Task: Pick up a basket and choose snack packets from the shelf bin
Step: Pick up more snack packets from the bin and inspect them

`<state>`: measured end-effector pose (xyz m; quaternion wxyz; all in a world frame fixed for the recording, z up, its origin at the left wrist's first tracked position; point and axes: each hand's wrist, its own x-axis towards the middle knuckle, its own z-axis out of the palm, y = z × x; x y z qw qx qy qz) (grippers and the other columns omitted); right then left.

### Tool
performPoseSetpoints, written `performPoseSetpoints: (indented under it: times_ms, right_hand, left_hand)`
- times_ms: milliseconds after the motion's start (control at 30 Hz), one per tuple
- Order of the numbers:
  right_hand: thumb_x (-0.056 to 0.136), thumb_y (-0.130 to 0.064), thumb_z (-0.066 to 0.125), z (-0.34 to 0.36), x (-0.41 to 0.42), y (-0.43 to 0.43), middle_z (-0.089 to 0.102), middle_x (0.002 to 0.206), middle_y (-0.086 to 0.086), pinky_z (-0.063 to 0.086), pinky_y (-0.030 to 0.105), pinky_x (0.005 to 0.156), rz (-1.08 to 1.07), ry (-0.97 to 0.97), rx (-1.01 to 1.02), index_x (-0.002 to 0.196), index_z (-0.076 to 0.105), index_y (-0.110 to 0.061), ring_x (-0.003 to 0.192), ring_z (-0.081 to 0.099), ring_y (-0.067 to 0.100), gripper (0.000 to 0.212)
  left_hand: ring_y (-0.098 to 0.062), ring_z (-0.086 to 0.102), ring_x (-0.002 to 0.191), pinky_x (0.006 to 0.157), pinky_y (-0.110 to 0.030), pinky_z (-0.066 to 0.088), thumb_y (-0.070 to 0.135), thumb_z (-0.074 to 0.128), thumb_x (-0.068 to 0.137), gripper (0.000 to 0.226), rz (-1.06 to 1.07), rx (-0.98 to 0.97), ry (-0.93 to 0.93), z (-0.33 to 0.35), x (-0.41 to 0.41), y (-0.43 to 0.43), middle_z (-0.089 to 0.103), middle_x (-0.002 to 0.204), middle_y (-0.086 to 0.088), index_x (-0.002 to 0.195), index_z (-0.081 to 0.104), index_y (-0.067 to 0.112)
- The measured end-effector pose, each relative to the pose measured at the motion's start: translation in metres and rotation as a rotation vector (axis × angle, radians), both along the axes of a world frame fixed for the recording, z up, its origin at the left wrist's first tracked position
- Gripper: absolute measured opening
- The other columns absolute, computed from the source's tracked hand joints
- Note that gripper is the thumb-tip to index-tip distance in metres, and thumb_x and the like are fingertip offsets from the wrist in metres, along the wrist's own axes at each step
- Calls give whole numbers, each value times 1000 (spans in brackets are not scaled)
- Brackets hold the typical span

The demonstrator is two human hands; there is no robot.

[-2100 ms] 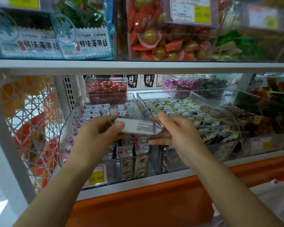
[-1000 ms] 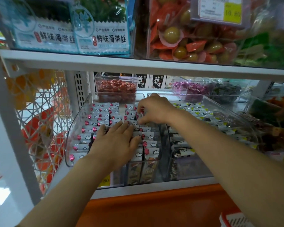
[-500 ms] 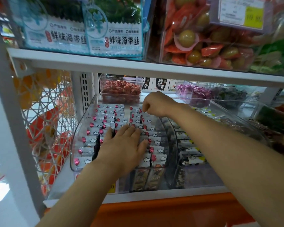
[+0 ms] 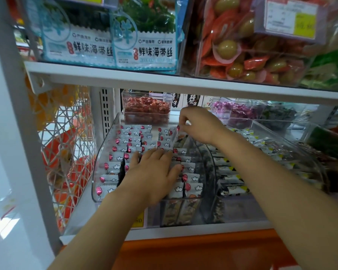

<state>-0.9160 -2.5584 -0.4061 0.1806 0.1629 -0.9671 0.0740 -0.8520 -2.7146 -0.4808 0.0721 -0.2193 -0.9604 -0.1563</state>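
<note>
A clear plastic shelf bin point(image 4: 103, 152) on the lower shelf holds rows of upright white snack packets point(image 4: 131, 142) printed with red balloons and clouds. My left hand point(image 4: 153, 172) lies flat on the packets in the bin's middle, fingers straight and spread. My right hand point(image 4: 198, 123) reaches to the bin's back right and pinches the top edge of one packet point(image 4: 175, 136), which stands tilted and raised above its row. No basket shows in this view.
A second clear bin point(image 4: 281, 137) of black-and-yellow packets sits to the right. A small box of red candies point(image 4: 146, 109) stands behind. The upper shelf board point(image 4: 164, 78) hangs close above, loaded with seaweed bags point(image 4: 144, 41). A white lattice panel point(image 4: 66, 145) closes the left side.
My right hand has raised a packet at the bin's back right out of its row. My left hand stays flat on the packets. The camera has moved closer.
</note>
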Motion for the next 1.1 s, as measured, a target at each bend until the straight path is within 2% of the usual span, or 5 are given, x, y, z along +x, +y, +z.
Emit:
performPoseSetpoints:
  times_ms: [267,467,567,867,1100]
  right_hand:
    - [94,-12,52,-18,80,24,58,87,5,50,43,69,-56,382,-683,85,49,-14,79,59,26,9]
    - [93,-7,53,-29,122,32,62,82,6,59,29,57,-1,97,-1298,88,54,-4,59,66,12,6]
    - [93,-4,51,-40,131,33,62,82,12,57,27,58,61,-84,-1535,87,57,-3,61,67,16,9]
    - [71,-25,62,-49,131,32,66,60,2,53,22,48,137,-301,-1789,59,72,-17,53,64,13,17]
    - [78,-35,56,-47,128,28,45,50,-5,36,19,35,157,-475,-1838,68,75,-25,38,43,9,23]
  left_hand:
    - [-22,41,124,101,-32,33,29,44,96,42,33,268,189,9,13,-12,48,137,-4,136,44,16]
    - [-8,60,95,81,-29,52,29,47,95,39,-32,725,-91,18,37,-3,62,115,4,132,48,20]
    - [-3,63,71,63,-22,54,25,48,94,19,-73,942,-223,22,46,-1,67,84,2,101,64,17]
    - [-16,65,65,54,-20,52,31,61,76,23,-62,1504,-636,23,44,0,68,74,-10,75,71,10]
    - [-19,64,55,46,-24,52,30,57,85,26,35,1580,-660,23,37,3,68,70,-17,83,63,5]
